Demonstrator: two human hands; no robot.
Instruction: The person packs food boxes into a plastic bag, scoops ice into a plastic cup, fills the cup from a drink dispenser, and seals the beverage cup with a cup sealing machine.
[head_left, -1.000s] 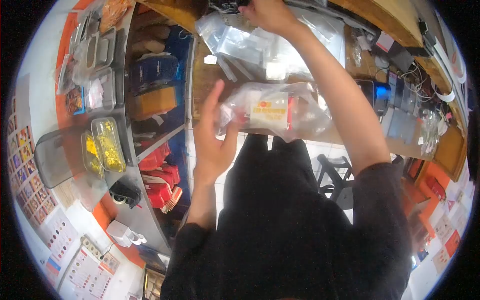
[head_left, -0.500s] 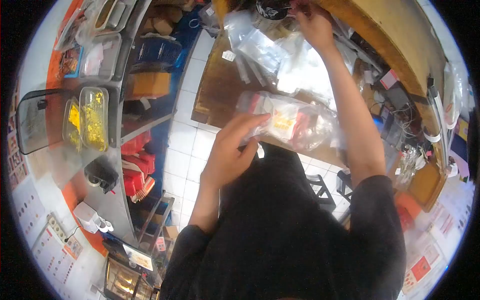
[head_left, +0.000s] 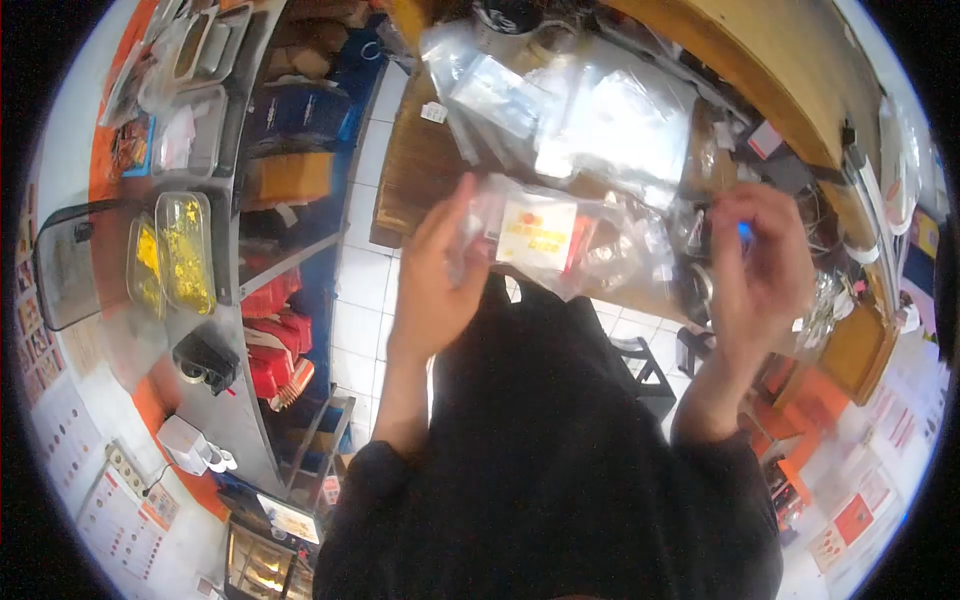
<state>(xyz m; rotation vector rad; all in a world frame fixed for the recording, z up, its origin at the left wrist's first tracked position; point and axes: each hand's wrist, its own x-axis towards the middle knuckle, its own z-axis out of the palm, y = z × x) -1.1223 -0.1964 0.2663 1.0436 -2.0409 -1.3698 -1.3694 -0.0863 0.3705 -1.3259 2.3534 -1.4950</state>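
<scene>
A clear plastic bag (head_left: 610, 262) lies across the near edge of the table, with a white card with yellow and red print (head_left: 536, 232) and something red showing through it. Its left end sits between the thumb and fingers of my left hand (head_left: 432, 275), which is closed on it. To the right of the bag, raised and apart from it, is my right hand (head_left: 762, 268). Its fingers are curled in toward the thumb and slightly blurred; what they hold, if anything, I cannot make out.
On the wooden table (head_left: 405, 185) lie a stack of clear plastic sleeves (head_left: 620, 125) and a dark cup (head_left: 505, 18). Cables and small packets crowd the right side. A metal shelf on the left carries tubs of yellow pieces (head_left: 186, 250). A black stool (head_left: 645, 375) stands below.
My right hand has come back from the cup at the far side to the right of the bag. My left hand has shifted left and now grips the bag's left end.
</scene>
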